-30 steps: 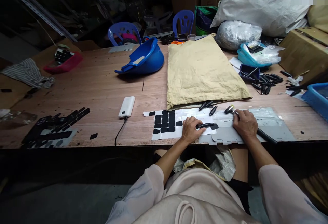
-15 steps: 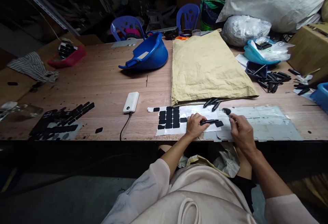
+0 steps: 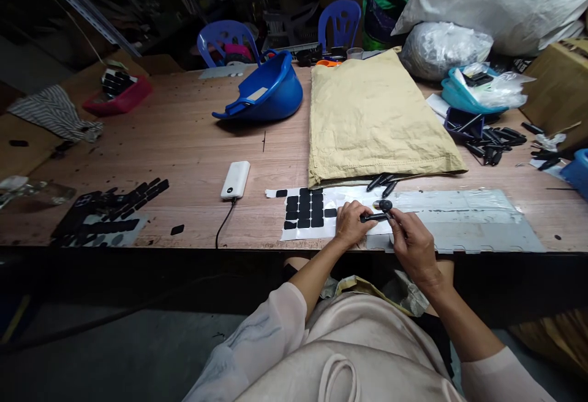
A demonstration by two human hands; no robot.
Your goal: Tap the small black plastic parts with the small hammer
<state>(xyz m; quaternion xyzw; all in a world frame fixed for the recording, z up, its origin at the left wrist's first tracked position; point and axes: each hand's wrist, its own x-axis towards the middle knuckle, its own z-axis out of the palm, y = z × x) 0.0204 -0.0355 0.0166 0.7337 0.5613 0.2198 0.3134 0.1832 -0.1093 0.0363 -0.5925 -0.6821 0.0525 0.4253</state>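
My left hand (image 3: 351,223) rests at the table's front edge, fingers closed on a black pen-shaped piece (image 3: 375,217) that points to the right. My right hand (image 3: 413,246) pinches a small tool with a round black head (image 3: 384,205), held close over the right end of that piece. Whether the two touch, I cannot tell. Beneath both hands lies a white sheet (image 3: 342,195) with rows of black rounded stickers (image 3: 304,207). Several more black pen-shaped pieces (image 3: 380,181) lie just beyond my hands.
A tan sack (image 3: 381,120) lies flat behind the sheet. Grey plastic-covered board (image 3: 487,224) extends rightward. To the left are a white power bank (image 3: 236,180) with its cable and a blue basin (image 3: 275,92). More black pieces (image 3: 493,144) are heaped at right, near a turquoise basin (image 3: 473,98).
My right hand has moved left, bringing the round-headed tool over the black piece's right end. My left hand keeps its hold in nearly the same place. The view has shifted slightly.
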